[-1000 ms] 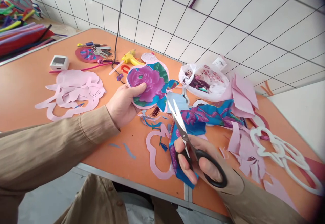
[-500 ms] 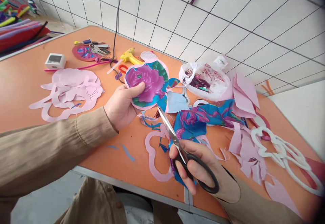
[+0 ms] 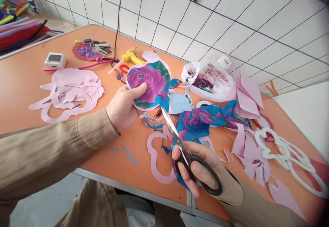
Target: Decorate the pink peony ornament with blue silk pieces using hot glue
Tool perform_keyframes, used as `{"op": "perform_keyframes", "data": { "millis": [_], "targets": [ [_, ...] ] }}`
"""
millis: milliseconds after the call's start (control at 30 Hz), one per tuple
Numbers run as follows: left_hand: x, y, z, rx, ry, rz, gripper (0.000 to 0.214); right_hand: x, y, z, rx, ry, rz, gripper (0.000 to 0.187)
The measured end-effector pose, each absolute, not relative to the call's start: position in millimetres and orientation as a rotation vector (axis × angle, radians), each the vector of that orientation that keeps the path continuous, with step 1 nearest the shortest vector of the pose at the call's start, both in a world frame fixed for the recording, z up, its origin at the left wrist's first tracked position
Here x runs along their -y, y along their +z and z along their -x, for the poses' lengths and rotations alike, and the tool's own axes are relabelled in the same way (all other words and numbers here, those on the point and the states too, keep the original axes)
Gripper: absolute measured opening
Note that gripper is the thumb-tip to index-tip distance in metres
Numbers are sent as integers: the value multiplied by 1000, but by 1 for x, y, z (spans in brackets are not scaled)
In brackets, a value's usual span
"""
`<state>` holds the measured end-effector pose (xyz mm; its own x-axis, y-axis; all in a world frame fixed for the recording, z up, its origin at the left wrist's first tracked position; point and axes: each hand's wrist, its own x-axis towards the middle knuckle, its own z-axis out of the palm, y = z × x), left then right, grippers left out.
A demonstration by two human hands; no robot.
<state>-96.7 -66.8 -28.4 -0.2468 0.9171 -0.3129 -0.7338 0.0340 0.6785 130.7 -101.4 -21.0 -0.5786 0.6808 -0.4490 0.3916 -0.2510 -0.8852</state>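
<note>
Thumb on top, my left hand [image 3: 126, 104] grips a floral fabric cutout [image 3: 151, 81] with a purple flower, green leaves and a pink backing edge. My right hand [image 3: 197, 167] has its fingers through the black handles of a pair of scissors [image 3: 177, 134]. The blades are nearly closed and point up and left, their tip close below the cutout's lower right edge. Between the cutout and the white bag lies a light blue piece [image 3: 180, 103]. Blue and purple floral fabric [image 3: 195, 126] spreads behind the scissors, and a pink outline scrap [image 3: 154, 158] lies left of them.
On the orange table [image 3: 102, 155] a pile of pink scraps [image 3: 74, 86] lies left, with a white box [image 3: 55, 60] behind it. A yellow glue gun [image 3: 131, 56], keys [image 3: 99, 49] and a white plastic bag [image 3: 221, 83] lie farther back. White outline shapes [image 3: 272, 144] are at right.
The scissors' tip has shifted very slightly to the right and up. Otherwise both hands and the cutout stay in nearly the same place.
</note>
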Motion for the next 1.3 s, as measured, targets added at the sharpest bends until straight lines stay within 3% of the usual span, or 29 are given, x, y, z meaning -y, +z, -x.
{"op": "perform_keyframes", "data": {
  "millis": [867,1300],
  "targets": [
    [70,-34,96,-827,1574,-315,28,93,-28,-130,1783,2009,1227,46],
    [70,-35,96,-867,1574,-299,11,82,-46,-126,1646,2217,1071,60]
  ]
}}
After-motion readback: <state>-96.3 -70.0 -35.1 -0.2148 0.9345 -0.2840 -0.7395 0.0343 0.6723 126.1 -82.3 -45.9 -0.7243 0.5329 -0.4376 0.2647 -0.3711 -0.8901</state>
